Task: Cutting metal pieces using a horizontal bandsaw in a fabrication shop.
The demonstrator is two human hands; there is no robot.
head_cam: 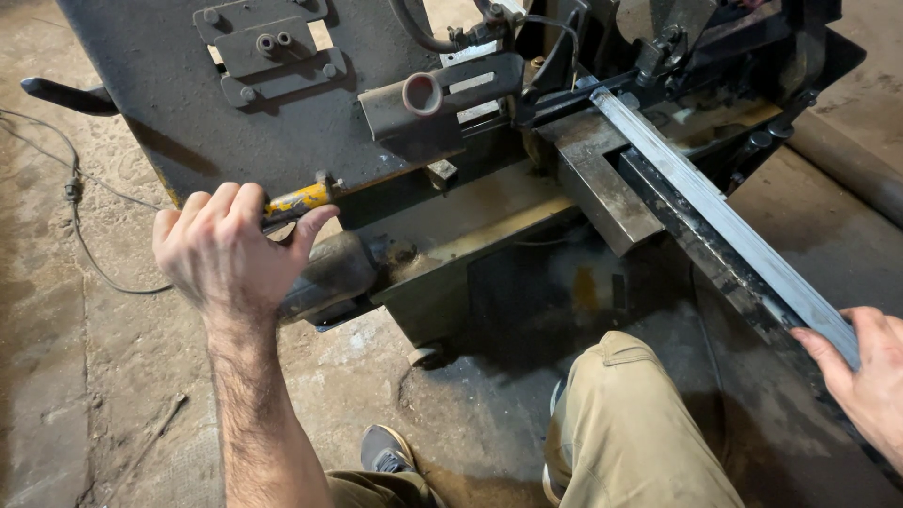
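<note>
Left hand [226, 249] at 9 o'clock, fingers curled around yellow handle [294, 202] on big dark saw machine [188, 103]. Right hand [870, 372] at 4 o'clock, fingers and thumb wrapped on near end of long grey metal bar [715, 212]. Bar runs up toward 1 o'clock, lying on machine's bed, far end inside clamp [602, 183]. Tan trouser knee [625, 414] at 6 o'clock, grey shoe [384, 450] beside it on dirty concrete floor [56, 376].
</note>
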